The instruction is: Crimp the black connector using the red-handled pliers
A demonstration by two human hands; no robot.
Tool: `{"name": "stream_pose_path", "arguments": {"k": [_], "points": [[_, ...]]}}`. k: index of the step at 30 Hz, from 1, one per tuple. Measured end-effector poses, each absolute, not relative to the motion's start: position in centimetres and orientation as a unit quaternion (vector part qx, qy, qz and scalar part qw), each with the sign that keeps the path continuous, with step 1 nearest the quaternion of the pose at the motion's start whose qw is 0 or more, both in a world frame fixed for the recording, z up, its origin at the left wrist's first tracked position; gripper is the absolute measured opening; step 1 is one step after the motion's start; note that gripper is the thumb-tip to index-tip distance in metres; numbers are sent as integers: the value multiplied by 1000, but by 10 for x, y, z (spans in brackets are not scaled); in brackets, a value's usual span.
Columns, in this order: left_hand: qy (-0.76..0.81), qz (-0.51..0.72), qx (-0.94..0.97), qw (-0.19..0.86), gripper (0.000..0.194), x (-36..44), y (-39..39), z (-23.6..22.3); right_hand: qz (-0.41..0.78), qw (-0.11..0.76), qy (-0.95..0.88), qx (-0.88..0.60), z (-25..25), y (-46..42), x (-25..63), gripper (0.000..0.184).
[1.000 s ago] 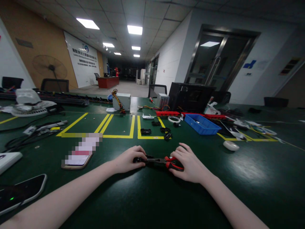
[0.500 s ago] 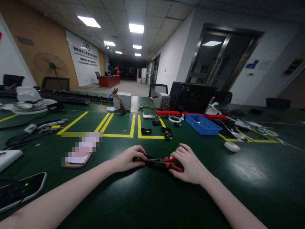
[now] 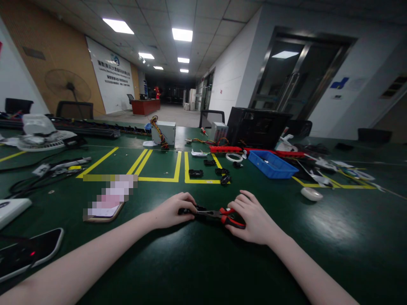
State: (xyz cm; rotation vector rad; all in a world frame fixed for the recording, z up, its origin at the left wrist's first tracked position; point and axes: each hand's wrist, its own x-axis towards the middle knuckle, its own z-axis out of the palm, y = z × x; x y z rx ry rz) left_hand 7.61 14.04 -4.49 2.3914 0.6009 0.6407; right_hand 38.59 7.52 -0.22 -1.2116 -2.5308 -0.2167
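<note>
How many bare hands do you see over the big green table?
2. The bare left hand pinches a small black part; the bare right hand holds long-nosed metal pliers with red-and-black handles. I see no others.

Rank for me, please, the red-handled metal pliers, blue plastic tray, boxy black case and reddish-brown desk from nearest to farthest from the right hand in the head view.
1. Red-handled metal pliers: held in the right hand.
2. Blue plastic tray: ahead, slightly right.
3. Boxy black case: beyond the tray, slightly left of it.
4. Reddish-brown desk: far across the room, left.
</note>
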Motion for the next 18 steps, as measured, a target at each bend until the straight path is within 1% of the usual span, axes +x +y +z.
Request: {"name": "stream_pose_path", "arguments": {"k": [11,18], "points": [[225,248,894,298,14,79,139,-44,-69,156,-888,-426,-5,77,384,30],[256,243,889,292,11,81,135,-41,-70,155,-890,-422,-7,77,383,30]]}}
